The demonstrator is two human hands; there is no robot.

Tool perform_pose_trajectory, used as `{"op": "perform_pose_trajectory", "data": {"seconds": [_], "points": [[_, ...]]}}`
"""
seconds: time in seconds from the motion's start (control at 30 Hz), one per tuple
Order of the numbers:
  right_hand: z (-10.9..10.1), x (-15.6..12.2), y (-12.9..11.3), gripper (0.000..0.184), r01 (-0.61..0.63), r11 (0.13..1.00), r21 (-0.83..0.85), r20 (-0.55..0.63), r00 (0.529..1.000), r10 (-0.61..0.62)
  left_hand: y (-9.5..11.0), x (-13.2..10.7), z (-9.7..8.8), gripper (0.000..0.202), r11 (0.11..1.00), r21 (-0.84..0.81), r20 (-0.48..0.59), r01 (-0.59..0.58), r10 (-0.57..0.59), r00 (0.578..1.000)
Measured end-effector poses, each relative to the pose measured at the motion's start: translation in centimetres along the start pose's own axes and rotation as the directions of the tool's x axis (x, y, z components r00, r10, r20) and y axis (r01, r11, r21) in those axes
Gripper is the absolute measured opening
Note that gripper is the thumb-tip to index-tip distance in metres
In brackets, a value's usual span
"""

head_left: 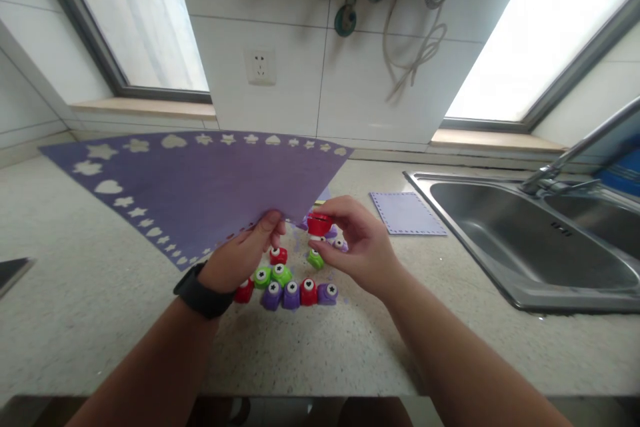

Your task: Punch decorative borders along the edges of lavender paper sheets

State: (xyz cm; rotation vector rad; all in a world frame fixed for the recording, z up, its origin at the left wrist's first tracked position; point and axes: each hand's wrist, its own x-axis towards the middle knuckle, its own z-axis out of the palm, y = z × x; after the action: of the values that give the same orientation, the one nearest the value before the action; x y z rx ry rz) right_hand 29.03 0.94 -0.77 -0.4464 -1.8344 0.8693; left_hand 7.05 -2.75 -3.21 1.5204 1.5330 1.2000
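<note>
A large purple sheet of paper (215, 180) is raised and tilted above the counter, with star, heart and flower holes cut along its edges. My left hand (250, 240), below a black wristband, pinches its near edge. Between the thumb and fingers of my right hand (357, 240) is a red craft punch (319, 225), close to the sheet's right edge; whether paper sits in its slot I cannot tell. Beneath my hands lie several small punches, among them a green one (281, 273), a purple one (291, 295) and a red one (309, 292).
A smaller lilac sheet (409, 213) with a punched border lies right of my hands. Beyond it is a steel sink (470, 240) with a faucet (550, 177). A dark flat object (14, 277) lies at the far left. Purple scraps dot the speckled counter (370, 353).
</note>
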Motion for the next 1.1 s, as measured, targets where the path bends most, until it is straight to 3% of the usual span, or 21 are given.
{"op": "perform_pose_trajectory", "data": {"seconds": [0.3, 0.83, 1.1], "points": [[-0.1, 0.1, -0.9, 0.036, 0.143, 0.979, -0.148, 0.021, 0.99, -0.142, 0.4, 0.0, 0.1, 0.049, 0.995, 0.033, 0.01, -0.091, 0.091, 0.996], [-0.1, 0.3, -1.0, 0.032, 0.165, 0.969, -0.186, 0.034, 0.986, -0.162, 0.1, 0.0, 0.1, 0.045, 0.994, -0.04, 0.036, -0.1, 0.102, 0.994], [-0.1, 0.2, -0.7, 0.028, 0.112, 0.976, -0.185, 0.046, 0.993, -0.105, 0.4, -0.2, -0.1, 0.046, 0.991, 0.106, 0.009, -0.077, 0.076, 0.997]]}}
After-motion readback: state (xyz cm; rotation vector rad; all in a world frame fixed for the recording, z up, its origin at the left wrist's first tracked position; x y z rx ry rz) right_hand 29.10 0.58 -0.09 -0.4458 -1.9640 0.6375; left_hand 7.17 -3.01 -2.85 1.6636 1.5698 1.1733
